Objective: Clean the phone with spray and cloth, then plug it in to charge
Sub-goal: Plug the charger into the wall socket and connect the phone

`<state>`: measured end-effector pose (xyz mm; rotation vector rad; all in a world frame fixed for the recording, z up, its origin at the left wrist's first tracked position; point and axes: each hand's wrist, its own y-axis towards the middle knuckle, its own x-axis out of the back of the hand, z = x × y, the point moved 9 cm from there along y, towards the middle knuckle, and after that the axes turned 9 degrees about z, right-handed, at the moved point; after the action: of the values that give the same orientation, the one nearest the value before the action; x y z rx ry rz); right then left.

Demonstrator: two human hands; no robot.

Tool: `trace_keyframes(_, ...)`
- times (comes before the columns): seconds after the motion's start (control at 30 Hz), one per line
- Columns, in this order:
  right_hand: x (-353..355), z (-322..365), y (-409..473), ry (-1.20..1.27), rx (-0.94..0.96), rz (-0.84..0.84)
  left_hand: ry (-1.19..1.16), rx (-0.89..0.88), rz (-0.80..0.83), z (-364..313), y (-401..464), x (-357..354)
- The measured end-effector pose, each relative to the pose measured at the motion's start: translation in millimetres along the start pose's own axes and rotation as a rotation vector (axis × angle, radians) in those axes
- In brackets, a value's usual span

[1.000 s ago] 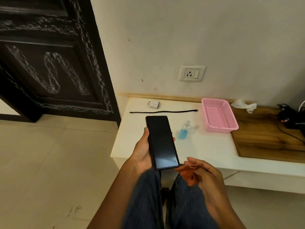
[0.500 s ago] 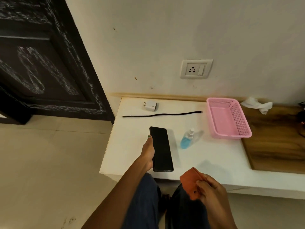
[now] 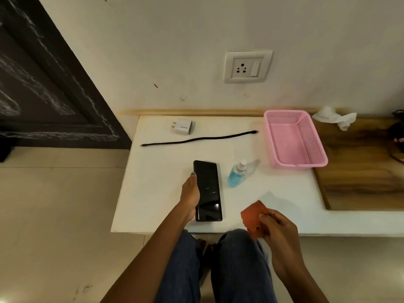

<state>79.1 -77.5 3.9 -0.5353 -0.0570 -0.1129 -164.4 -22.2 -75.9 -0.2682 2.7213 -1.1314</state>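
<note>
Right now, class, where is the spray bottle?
In the head view, the spray bottle stands on the white table, between the phone to its left and the pink basket to its right.

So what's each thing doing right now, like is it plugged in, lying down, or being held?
phone: screen dark, unplugged, left hand grips its edge
orange cloth: folded, pinched in right hand
spray bottle: upright, blue liquid inside
cable: lying loose, both ends free
charger: on its side, unplugged
wall socket: nothing plugged in
pink basket: looks empty
</note>
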Motion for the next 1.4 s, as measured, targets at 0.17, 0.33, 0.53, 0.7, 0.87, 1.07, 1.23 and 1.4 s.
trace_keyframes(0.17, -7, 3, 22, 0.000, -0.022, 0.036, 0.100, -0.089, -0.049, -3, 5, 1)
trace_keyframes(0.33, -18, -4, 45, 0.088, -0.093, 0.109, 0.133, -0.121, -0.077, 2, 9, 4)
trace_keyframes(0.53, -26, -25, 65, 0.071, -0.170, 0.156, 0.056, -0.077, -0.074, 7, 14, 0)
trace_keyframes(0.7, -15, -34, 67, -0.100, -0.132, 0.078, 0.040, -0.022, -0.035, 10, 14, -4)
trace_keyframes(0.87, -14, -28, 60, -0.311, -0.042, 0.039, -0.008, -0.056, -0.051, 7, 10, -3)
trace_keyframes(1.07, -16, -24, 51, -0.413, -0.001, 0.026, -0.023, -0.074, -0.040, 2, 4, -5)
trace_keyframes(1.23, -13, -23, 50, -0.476, 0.028, 0.013, -0.011, -0.090, -0.008, -3, -3, -4)
trace_keyframes(1.4, 2, -19, 48, -0.430, 0.063, -0.064, 0.116, -0.298, -0.159, -35, -12, 15)
